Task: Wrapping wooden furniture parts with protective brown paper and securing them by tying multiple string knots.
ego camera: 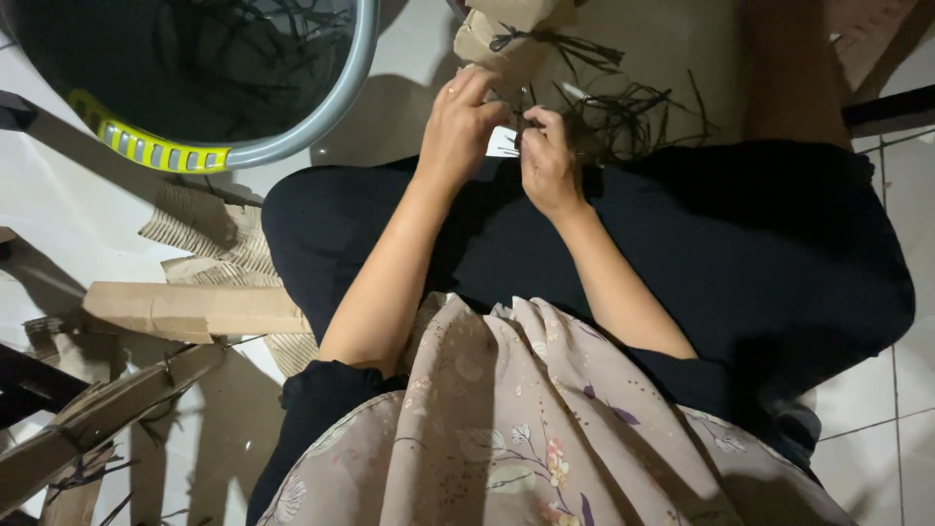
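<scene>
I sit on a tiled floor with my knees in dark trousers and look down at both hands. My left hand (464, 125) and my right hand (546, 156) meet above my lap, fingers pinched around thin black strands (623, 117) and a small white piece (502, 142). The strands fan out to the right of my right hand. Just beyond the hands lies a folded tan cardboard bundle (506, 34) tied with a black strand. A ring shows on my left hand.
A large grey basin (321, 117) with a yellow-green handle (146, 148) holds dark strands at the upper left. Cardboard strips (195, 310) and corrugated sheets lie on the floor at the left. White floor tiles (911, 175) run along the right.
</scene>
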